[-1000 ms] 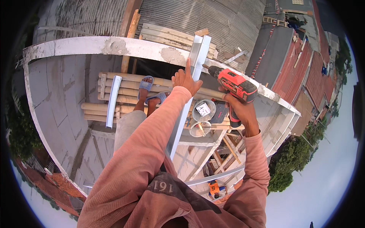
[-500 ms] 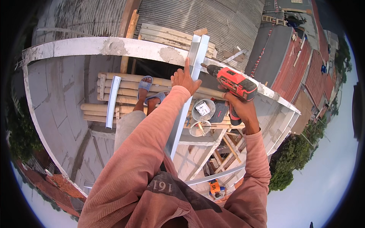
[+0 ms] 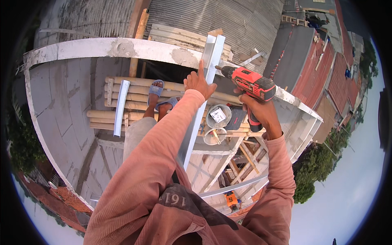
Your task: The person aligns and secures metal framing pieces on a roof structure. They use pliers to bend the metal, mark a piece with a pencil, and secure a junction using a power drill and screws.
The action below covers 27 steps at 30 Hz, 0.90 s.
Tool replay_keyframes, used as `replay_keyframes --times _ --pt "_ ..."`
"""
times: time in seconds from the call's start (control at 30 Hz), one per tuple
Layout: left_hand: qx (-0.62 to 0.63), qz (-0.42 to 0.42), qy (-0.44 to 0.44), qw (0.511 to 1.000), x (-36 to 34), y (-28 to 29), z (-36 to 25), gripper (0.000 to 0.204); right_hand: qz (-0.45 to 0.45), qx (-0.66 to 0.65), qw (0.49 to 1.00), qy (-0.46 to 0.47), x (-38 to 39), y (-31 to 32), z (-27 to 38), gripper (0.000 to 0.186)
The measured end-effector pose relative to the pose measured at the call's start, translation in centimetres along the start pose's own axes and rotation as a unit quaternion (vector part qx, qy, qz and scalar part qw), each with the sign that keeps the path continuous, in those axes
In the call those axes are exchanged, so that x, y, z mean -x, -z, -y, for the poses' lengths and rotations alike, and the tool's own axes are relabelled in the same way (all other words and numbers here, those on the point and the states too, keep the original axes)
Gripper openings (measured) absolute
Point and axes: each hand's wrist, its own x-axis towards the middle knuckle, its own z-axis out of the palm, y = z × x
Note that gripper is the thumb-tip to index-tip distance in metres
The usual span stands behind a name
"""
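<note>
A long silver metal channel (image 3: 215,49) runs from under my body out over the top of the pale wall. My left hand (image 3: 199,85) grips it, thumb on the right side, index finger stretched along it, the other fingers curled at the left edge. In my right hand (image 3: 262,109) is a red and black cordless drill (image 3: 254,83), held by its handle and pointing left. Its bit meets the channel's right side or stops just short; I cannot tell which.
Bamboo poles (image 3: 139,98) form a platform under my sandalled feet. A short metal channel (image 3: 121,108) and buckets (image 3: 218,116) rest there. The wall top (image 3: 155,51) curves across, with corrugated roofing (image 3: 183,20) beyond. A person in orange (image 3: 231,200) is far below.
The drill has shifted a little left and up, bringing its bit to the channel's right side. My left hand stays on the channel, which has tilted very slightly.
</note>
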Motion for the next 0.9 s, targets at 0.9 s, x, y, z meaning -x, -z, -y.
replay_keyframes --times 0.9 --pt "0.02 -0.001 -0.017 1.0 0.0 0.0 0.3 0.118 0.039 0.171 0.983 0.048 -2.2 1.9 0.3 0.032"
